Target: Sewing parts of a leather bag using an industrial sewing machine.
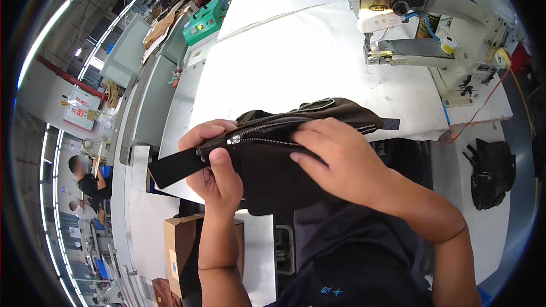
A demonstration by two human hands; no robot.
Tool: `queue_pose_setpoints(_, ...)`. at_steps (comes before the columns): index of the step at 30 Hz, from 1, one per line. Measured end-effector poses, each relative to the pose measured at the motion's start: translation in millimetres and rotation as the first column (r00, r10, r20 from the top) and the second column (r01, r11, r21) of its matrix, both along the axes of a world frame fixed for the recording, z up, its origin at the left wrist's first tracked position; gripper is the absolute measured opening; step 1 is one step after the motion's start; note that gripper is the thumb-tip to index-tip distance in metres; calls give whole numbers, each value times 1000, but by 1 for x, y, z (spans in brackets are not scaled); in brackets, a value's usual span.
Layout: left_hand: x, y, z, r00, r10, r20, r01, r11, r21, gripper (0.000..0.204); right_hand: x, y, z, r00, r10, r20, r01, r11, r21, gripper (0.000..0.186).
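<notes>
A dark brown waist bag [278, 173] is held up in front of me at the table's near edge. Its long zipper [264, 141] is parted, with the metal slider near the left end. My left hand [213, 165] grips that end, thumb on the near face and fingers behind. A wide black strap [177, 169] sticks out to the left past this hand. At the zipper opening, the fingers of my right hand [344, 162] reach over the edge, fingertips partly hidden inside, with the thumb against the near panel. A second zipper shows along the bag's far side.
A white worktable [284, 62] spreads beyond the bag. The sewing machine [421, 51] stands at the far right. Another dark bag [492, 173] lies on the right-hand surface. Below left is an open cardboard box [177, 250]. A green machine [205, 21] and several people are farther off left.
</notes>
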State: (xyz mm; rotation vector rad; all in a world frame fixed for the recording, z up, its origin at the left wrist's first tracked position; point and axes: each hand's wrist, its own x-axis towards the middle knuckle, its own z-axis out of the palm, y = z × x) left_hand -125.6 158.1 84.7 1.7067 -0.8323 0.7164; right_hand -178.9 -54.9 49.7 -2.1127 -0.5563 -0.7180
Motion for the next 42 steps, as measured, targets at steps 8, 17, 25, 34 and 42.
queue_pose_setpoints(8,90,-15,32,972,32,231,-40,999,27,26,48,-13,27,997,69,-43,-53,954,294,20)
queue_pose_setpoints(17,109,-8,1,976,-140,-166,135,990,-36,42,84,-9,24,634,542,-552,-332,835,439,59)
queue_pose_setpoints(25,87,-4,10,989,-62,-131,79,988,130,36,77,34,-5,802,555,-220,-241,638,731,59)
queue_pose_setpoints(34,77,11,8,817,-240,-524,146,966,-215,37,93,42,8,609,774,-170,-23,232,973,51)
queue_pose_setpoints(42,70,-3,6,747,-329,-578,274,944,-183,47,93,37,17,562,814,-147,71,130,989,42)
